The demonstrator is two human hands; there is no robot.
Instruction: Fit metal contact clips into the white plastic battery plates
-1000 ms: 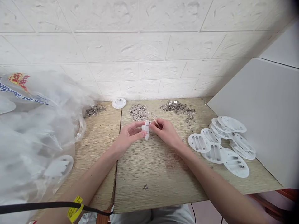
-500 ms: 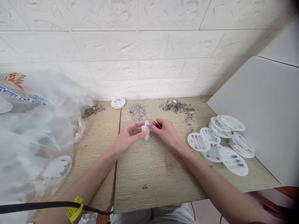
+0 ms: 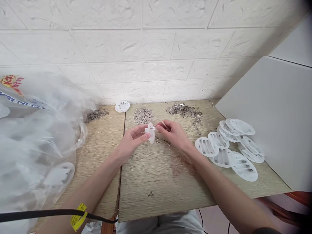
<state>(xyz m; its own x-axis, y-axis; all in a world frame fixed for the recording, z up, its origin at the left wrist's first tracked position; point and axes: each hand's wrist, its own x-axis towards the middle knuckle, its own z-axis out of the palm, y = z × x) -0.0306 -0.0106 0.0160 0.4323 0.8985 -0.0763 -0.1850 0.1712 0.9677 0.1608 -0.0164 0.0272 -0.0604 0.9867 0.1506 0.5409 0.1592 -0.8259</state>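
Observation:
My left hand (image 3: 131, 140) grips a white oval battery holder (image 3: 151, 137) on edge between thumb and fingers, above the table. A small metal contact piece (image 3: 152, 128) shows at the holder's face. My right hand (image 3: 175, 134) is closed beside it, fingertips next to the contact. A thin pale stick (image 3: 163, 123) sticks out from the right fingers; most of it is hidden. Whether the right fingertips also pinch the contact cannot be made out. Behind the hands lie a pile of small silvery contacts (image 3: 143, 115) and a darker pile of metal contacts (image 3: 182, 110).
Several white battery holders (image 3: 206, 147) overlap at the right by a grey panel (image 3: 270, 123). More holders (image 3: 122, 106) lie by the wall. A clear plastic bag (image 3: 36, 139) covers the left side. A black cable (image 3: 48, 213) crosses at lower left. One loose contact (image 3: 150, 194) lies near the front edge.
The battery holder has turned slightly, so more of its inner face and the metal contact show. My right fingertips are slightly farther from the holder. The view has shifted a little.

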